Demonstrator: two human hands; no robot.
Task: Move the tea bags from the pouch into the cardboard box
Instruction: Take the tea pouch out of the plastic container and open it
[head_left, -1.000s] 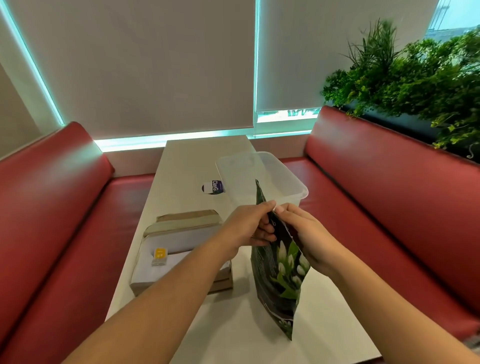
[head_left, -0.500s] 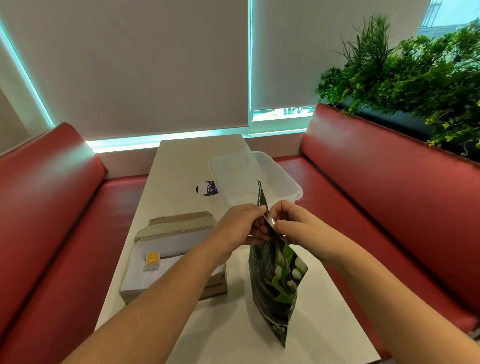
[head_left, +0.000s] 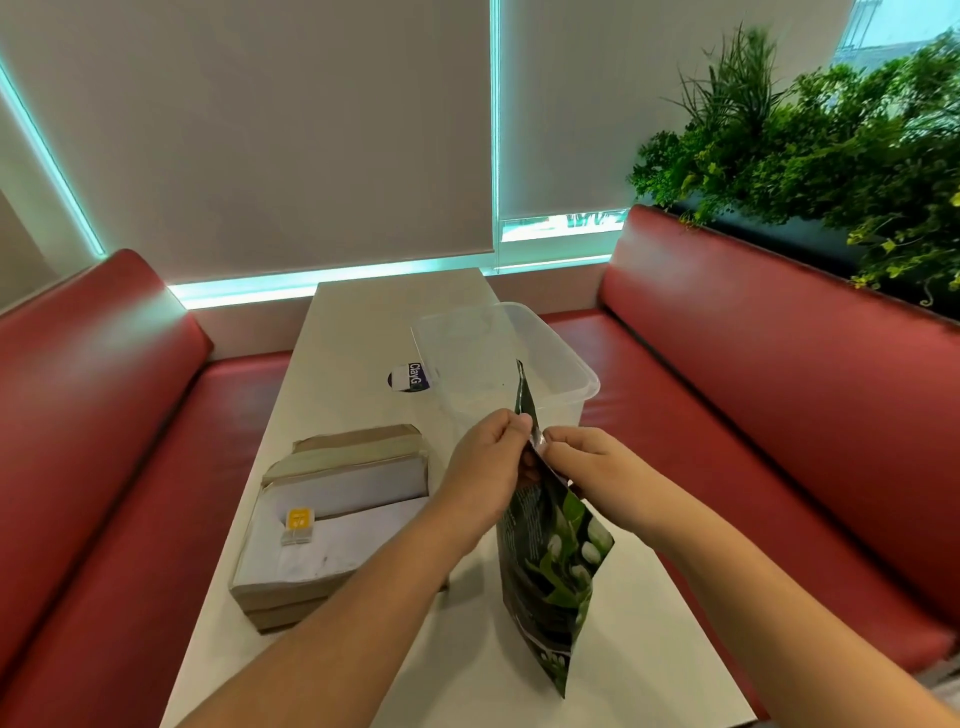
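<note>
Left hand and right hand still pinch the top of the dark green flower-printed pouch, slightly further apart than before, likely opening it.

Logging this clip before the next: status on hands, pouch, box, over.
Left hand and right hand pinching pouch top. Pouch upright on table; one tea bag in cardboard box. Clear tub behind pouch, path to box open.

Cafe or diner booth: red padded benches flank narrow white table beneath blind-covered windows, leafy planter behind right seat.
</note>
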